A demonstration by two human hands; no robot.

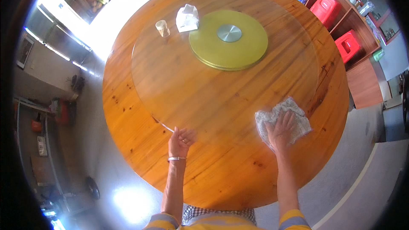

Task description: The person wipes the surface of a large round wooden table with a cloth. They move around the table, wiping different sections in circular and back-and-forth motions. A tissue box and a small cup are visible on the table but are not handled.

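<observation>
A grey-white cloth (297,111) lies spread on the round glass turntable top (191,92), near its right front edge. My right hand (281,129) presses flat on this cloth with the fingers spread. At the front left rim of the glass is my left hand (181,139), a bangle on its wrist; its fingers are bent and partly blurred, so whether they grip the rim is unclear. Under the glass, towards the back, sits a gold-coloured round turntable base (230,54) with a silver disc (229,33) at its centre. All this rests on a round wooden table (223,172).
A white tissue pack (187,19) and a small toothpick container (163,28) stand at the back left of the glass. Wooden shelves (364,22) with red plastic stools (348,45) are at the right. Shelving (48,140) runs along the left.
</observation>
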